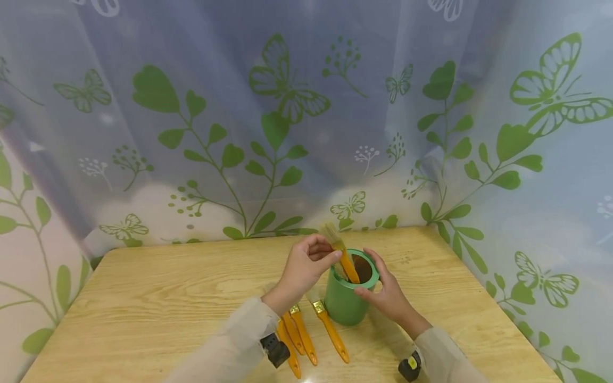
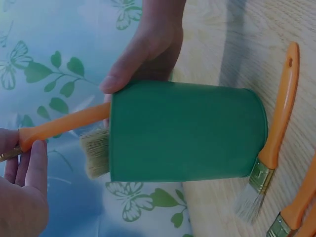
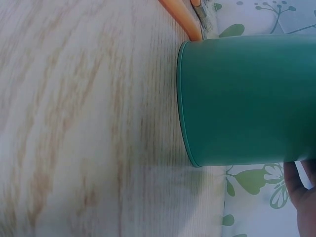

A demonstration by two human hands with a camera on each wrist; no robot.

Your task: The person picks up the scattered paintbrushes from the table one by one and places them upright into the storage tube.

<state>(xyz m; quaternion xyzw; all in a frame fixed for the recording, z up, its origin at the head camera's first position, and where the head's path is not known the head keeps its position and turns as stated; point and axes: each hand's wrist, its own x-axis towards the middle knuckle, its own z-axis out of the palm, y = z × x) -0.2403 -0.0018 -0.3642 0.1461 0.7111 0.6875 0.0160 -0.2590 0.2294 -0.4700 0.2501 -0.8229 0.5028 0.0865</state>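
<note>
A green cylindrical cup (image 1: pixel 346 304) stands upright on the table. My left hand (image 1: pixel 304 263) pinches a paintbrush (image 1: pixel 350 269) near its metal band, bristles up, the orange handle slanting down into the cup's mouth. Inside the cup is another paintbrush, whose pale bristles (image 2: pixel 96 153) stick out past the rim in the left wrist view. My right hand (image 1: pixel 390 298) holds the cup near its rim from the right, thumb in front and fingers behind. One loose paintbrush (image 1: pixel 333 334) lies close by the cup's base; its bristles are partly hidden in the head view.
Several more orange-handled paintbrushes (image 1: pixel 304 336) lie in a cluster left of the cup, partly under my left forearm. A wooden table (image 1: pixel 167 298) carries everything. Behind it and at its sides hangs a curtain (image 1: pixel 316 175) printed with leaves and butterflies.
</note>
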